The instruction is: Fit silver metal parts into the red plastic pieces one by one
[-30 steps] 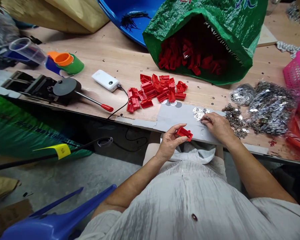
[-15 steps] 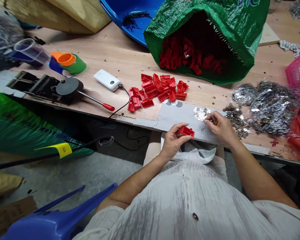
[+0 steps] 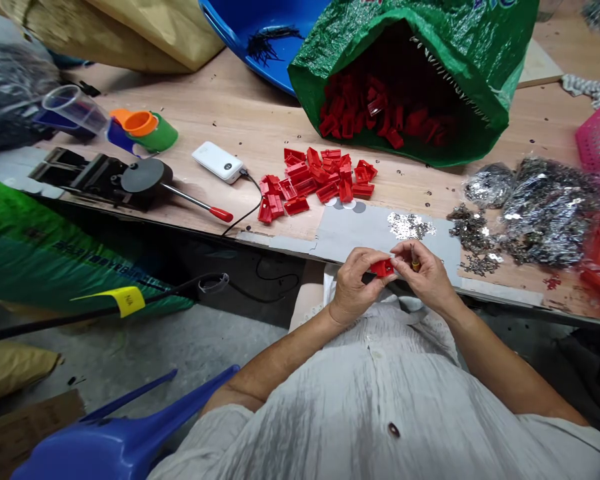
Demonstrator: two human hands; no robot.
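Note:
My left hand [image 3: 356, 285] is closed around a small red plastic housing [image 3: 381, 268], holding it just over the table's front edge. My right hand [image 3: 426, 275] meets it there, thumb and forefinger pinched at the housing's right end. Tucked in the fingers of that hand is a small tool with a brass-coloured end [image 3: 415, 265]; most of it is hidden. Whether a metal piece sits between the fingertips I cannot tell. Just beyond the hands, small shiny metal pieces [image 3: 409, 227] lie spread on a grey sheet [image 3: 337, 230].
Loose red housings [image 3: 313, 177] lie on the table before an open green sack [image 3: 495, 137] of more. Right are dark metal parts [image 3: 473, 233] and a clear bag of metal pieces [image 3: 555, 213]. A lever press [image 3: 143, 177] and white power bank [image 3: 219, 162] stand left.
My right hand has moved left from the shiny pieces to the red housing. My left hand has shifted slightly right with the housing, and the two hands now meet.

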